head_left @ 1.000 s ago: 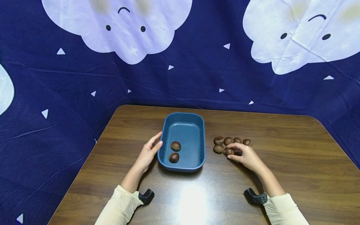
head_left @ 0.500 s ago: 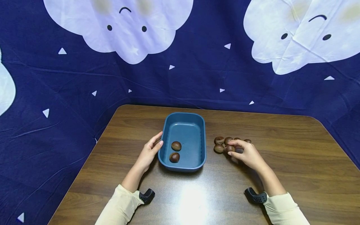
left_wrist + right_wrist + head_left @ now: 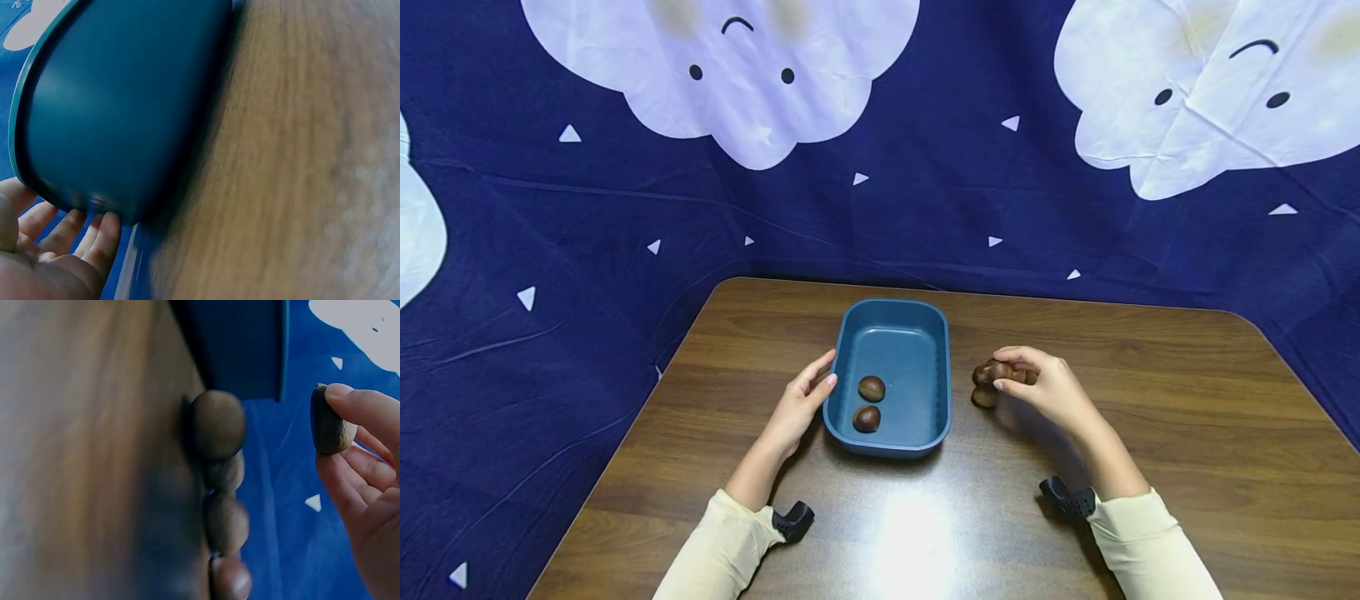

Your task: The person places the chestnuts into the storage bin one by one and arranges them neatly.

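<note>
My right hand (image 3: 1054, 390) pinches a brown chestnut (image 3: 331, 425) between thumb and fingers, lifted off the table in the right wrist view. Below it on the table sit several other chestnuts (image 3: 219, 425), partly hidden behind the hand in the head view. A blue rectangular tub (image 3: 904, 354) stands to their left, with two chestnuts inside, one (image 3: 872, 388) behind the other (image 3: 867, 418). At the tub's left side rests my left hand (image 3: 792, 414); its extended fingers (image 3: 103, 244) touch the outer wall in the left wrist view.
The brown wooden table (image 3: 760, 333) has rounded far corners. Behind it hangs a dark blue cloth (image 3: 925, 225) printed with white clouds and small triangles. Black wrist mounts (image 3: 793, 522) sit at both cuffs.
My right hand has lifted a chestnut from the near row and carried it up and slightly left over the others. The left hand and the tub have stayed in place.
</note>
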Motion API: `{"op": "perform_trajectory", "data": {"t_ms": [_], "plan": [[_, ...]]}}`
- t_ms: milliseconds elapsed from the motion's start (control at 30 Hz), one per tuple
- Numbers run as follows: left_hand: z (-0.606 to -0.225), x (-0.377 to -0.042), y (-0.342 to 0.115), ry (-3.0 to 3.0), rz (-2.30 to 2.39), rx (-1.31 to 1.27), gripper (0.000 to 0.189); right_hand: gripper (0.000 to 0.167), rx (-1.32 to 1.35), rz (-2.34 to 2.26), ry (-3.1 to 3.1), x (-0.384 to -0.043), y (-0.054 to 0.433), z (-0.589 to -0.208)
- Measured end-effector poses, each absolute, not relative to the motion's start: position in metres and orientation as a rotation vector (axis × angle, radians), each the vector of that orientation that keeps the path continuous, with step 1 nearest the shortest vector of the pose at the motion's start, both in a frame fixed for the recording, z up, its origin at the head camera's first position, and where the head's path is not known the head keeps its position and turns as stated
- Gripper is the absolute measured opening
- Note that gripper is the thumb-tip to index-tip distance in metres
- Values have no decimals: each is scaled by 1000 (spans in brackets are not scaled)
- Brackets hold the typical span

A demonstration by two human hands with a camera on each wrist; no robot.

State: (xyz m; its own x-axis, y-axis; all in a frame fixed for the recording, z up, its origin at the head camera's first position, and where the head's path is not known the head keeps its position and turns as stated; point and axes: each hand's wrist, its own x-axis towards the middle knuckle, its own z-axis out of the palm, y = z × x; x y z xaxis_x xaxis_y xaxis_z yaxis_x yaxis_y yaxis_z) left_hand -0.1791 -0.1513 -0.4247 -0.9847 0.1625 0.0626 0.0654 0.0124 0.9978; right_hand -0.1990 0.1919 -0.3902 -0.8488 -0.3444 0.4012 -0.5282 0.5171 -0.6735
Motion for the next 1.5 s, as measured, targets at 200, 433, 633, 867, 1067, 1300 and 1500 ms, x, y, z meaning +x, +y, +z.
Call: {"op": "perform_trajectory", "data": {"t_ms": [200, 433, 633, 867, 1067, 1300, 1500], "plan": [[-425, -179, -152, 2182, 2152, 253, 44, 31, 802, 1405, -2513, -220, 181, -397], [-424, -179, -151, 2191, 2138, 242, 44, 31, 886, 1415, -2516, -238, 155, -393], [-424, -179, -151, 2198, 2117, 224, 44, 33, 1003, 1442, -2494, -248, 131, -390], [-436, -185, -154, 2183, 2142, 236, 45, 33, 1056, 1378, -2594, -259, 105, -393], [-449, -191, -157, 2197, 2150, 255, 45, 30, 1083, 1293, -2696, -265, 87, -399], [-451, -191, -156, 2207, 2159, 265, 46, 28, 1112, 1180, -2792, -273, 70, -409], [-450, -191, -156, 2208, 2147, 266, 47, 30, 1125, 1128, -2844, -276, 61, -412]]}}
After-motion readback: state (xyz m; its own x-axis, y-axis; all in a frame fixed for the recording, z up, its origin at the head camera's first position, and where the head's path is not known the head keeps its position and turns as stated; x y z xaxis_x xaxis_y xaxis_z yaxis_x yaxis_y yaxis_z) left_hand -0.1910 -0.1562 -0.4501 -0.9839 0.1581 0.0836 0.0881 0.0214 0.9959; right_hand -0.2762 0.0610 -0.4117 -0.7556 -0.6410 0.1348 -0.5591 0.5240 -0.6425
